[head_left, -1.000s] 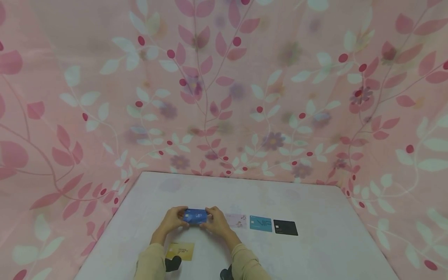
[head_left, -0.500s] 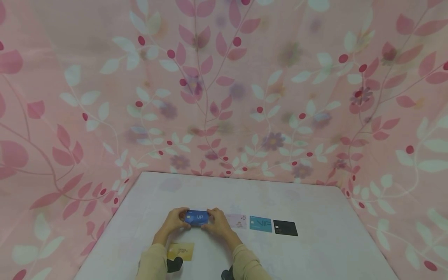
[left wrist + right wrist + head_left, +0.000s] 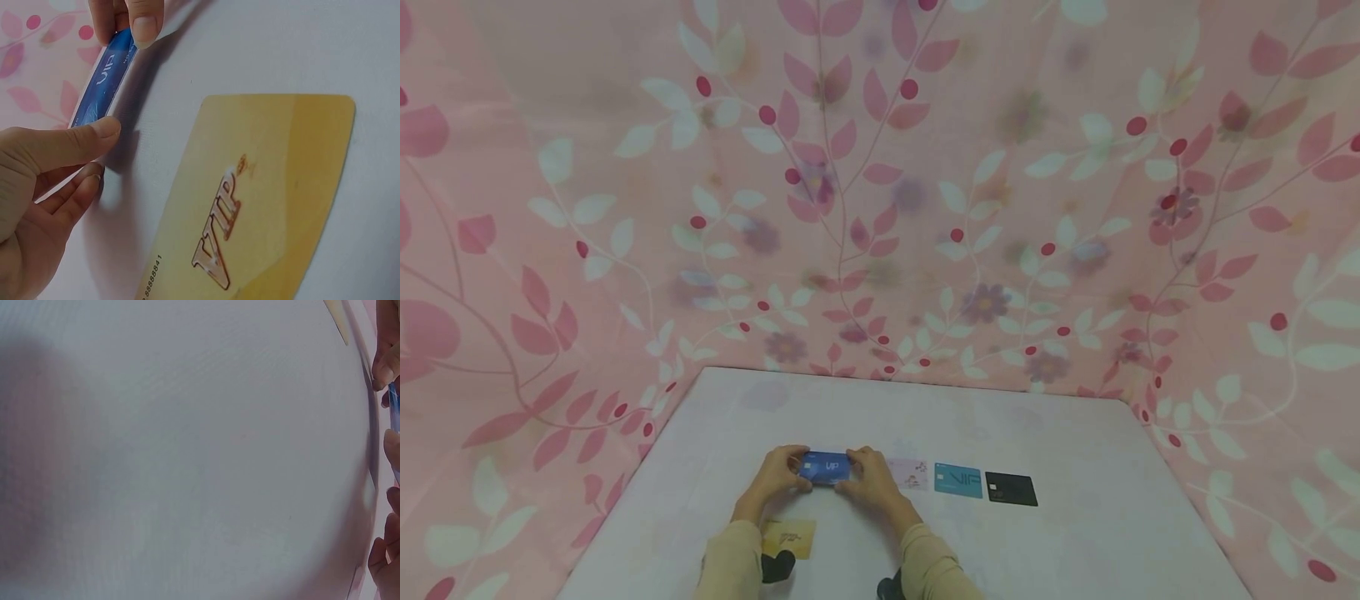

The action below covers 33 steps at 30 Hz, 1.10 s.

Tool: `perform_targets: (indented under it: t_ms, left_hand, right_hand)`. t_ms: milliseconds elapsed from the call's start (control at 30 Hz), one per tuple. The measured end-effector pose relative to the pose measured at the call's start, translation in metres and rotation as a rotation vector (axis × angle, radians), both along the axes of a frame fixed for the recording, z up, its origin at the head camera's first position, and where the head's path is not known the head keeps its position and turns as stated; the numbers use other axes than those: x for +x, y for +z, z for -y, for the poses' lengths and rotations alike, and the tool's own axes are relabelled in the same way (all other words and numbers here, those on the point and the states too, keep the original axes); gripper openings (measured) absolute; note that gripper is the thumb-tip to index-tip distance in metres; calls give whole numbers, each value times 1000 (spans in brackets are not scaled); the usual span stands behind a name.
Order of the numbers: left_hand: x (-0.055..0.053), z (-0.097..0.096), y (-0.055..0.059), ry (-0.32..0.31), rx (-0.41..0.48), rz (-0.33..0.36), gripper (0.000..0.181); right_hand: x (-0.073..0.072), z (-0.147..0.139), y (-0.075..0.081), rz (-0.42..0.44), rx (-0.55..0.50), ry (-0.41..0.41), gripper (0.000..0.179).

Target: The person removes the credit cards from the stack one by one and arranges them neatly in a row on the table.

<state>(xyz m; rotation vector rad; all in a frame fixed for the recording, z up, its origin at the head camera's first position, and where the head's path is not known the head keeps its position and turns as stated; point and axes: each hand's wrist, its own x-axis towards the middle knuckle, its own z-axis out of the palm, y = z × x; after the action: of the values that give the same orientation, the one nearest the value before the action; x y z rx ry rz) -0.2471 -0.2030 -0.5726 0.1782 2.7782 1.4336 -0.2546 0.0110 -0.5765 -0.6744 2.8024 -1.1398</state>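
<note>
Holding: left hand (image 3: 772,473) and right hand (image 3: 874,483) pinch one blue VIP card (image 3: 826,468) between them; fingers narrow, nothing else gripped.
Contact: left hand at the card's left end, right hand at its right end; thumbs by lower corners, forefingers by upper corners.
Blue card pose: face tilted toward the head camera, lettering upright and readable; seems lifted, with shadow on the bench (image 3: 1075,542) beneath.
Grip advice: light, even pressure at both ends looks best; a hard squeeze could bow thin plastic. Corner grip suits it, since print and chip stay uncovered.
Levelling advice: hands should move together, or the card may twist.
Right of blue card: pale pink card (image 3: 910,473), partly behind right hand; then teal VIP card (image 3: 958,480), then black card (image 3: 1012,489), a row with small gaps.
Near side: gold VIP card (image 3: 792,535) flat on bench by left sleeve (image 3: 732,558), one corner hidden by black wrist piece (image 3: 778,567).
Clearance advice: left forearm probably wants a little height, so the black wrist piece doesn't drag the gold card.
Right wrist view: mostly bench; hands and a blue sliver at the edge, grip detail poor.
Backdrop: pink floral cloth (image 3: 880,208) behind bench and along both sides.
</note>
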Motion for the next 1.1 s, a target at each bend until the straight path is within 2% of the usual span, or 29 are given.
perform_targets:
  t_ms: [367,1100]
  left_hand:
    - [2,-10,5,18,-41,19,60]
    - [-3,-15,0,4,-79,14,61]
  right_hand:
    - [2,-6,2,6,-2,5,59]
    - [-2,-11,-7,-7,25,-28,59]
